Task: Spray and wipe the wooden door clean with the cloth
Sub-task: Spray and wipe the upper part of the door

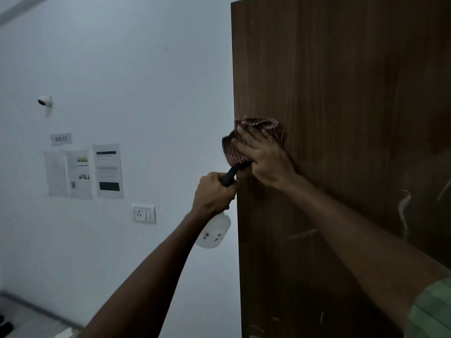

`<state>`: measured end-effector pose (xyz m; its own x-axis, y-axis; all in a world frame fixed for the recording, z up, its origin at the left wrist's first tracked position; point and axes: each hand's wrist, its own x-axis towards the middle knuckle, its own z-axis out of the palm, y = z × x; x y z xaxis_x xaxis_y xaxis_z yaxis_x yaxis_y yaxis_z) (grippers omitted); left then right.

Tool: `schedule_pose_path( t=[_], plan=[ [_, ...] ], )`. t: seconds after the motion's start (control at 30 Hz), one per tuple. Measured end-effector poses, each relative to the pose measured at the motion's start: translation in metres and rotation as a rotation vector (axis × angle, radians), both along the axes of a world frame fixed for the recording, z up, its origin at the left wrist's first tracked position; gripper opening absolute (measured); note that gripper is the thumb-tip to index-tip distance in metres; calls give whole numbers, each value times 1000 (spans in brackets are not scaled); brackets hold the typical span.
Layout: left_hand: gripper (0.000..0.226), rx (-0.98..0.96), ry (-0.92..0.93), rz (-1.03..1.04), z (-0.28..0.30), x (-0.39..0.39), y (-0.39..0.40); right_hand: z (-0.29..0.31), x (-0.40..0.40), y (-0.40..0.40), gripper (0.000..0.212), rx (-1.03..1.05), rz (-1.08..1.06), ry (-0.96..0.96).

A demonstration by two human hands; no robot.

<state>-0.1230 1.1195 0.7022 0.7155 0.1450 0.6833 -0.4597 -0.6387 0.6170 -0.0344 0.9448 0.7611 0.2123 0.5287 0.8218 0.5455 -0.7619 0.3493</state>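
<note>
The wooden door (341, 93) stands at your right, and wiping looks mid-way: streaks show lower down. Your right hand (264, 158) presses the checked cloth (253, 132) flat near its left edge, fingers spread. Your left hand (214, 192) grips the spray bottle (214, 234) just beside it.

The upright wooden door (341, 93) carries a checked cloth (253, 137) flat against its left edge. The white wall (146, 69) beside it bears papers (84, 173) and a socket (144, 213).
</note>
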Motion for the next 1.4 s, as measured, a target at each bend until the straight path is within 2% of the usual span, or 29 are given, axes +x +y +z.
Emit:
schedule_pose_path(
  t=[0.1, 0.17, 0.23, 0.33, 0.4, 0.47, 0.6, 0.63, 0.7, 0.77, 0.83, 0.93, 1.03, 1.27, 1.33, 1.4],
  plan=[
    [32, -39, -10, -26, -8, -11, 4, -77, -5, -8, 81, -187, 22, 23],
    [29, -38, -9, -20, -14, -16, 7, -110, -10, -19, 86, -231, -3, 50],
    [28, -60, -17, -17, -15, -19, 8, -97, -11, -18, 87, -121, -12, 30],
    [28, -88, -35, -39, -12, -14, 5, -43, -10, 4, 79, 175, -31, 7],
    [28, -93, -43, -52, -10, -12, 2, -28, -11, 20, 76, 278, -42, 7],
    [31, -102, -38, -73, -9, -8, 0, -52, -10, 27, 79, 249, -35, 11],
    [36, -120, -42, -130, -8, -7, -4, -134, -18, -1, 83, -33, 34, -2],
    [34, -116, -42, -146, -9, -8, -5, -130, -18, -11, 86, -25, 32, 11],
    [33, -93, -56, -147, -10, -9, -7, -92, -14, -19, 88, 122, -17, 26],
    [33, -96, -63, -144, -14, -4, -10, -44, -12, -18, 81, 297, -58, 19],
    [33, -125, -59, -138, -18, 2, -15, -29, -11, -14, 77, 350, -73, 3],
    [37, -167, -36, -154, -24, 10, -22, -78, -16, -14, 78, 237, -80, 4],
    [30, -176, -18, -205, -28, 10, -26, -129, -21, -33, 86, 143, -94, 23],
    [22, -160, -58, -212, -11, 12, -36, -28, -10, -50, 75, 390, -127, -4],
    [22, -152, -64, -222, -10, 11, -39, -51, -13, -49, 74, 375, -131, 2],
    [21, -152, -54, -233, -11, 10, -40, -104, -21, -51, 78, 298, -146, 11]
  ],
)
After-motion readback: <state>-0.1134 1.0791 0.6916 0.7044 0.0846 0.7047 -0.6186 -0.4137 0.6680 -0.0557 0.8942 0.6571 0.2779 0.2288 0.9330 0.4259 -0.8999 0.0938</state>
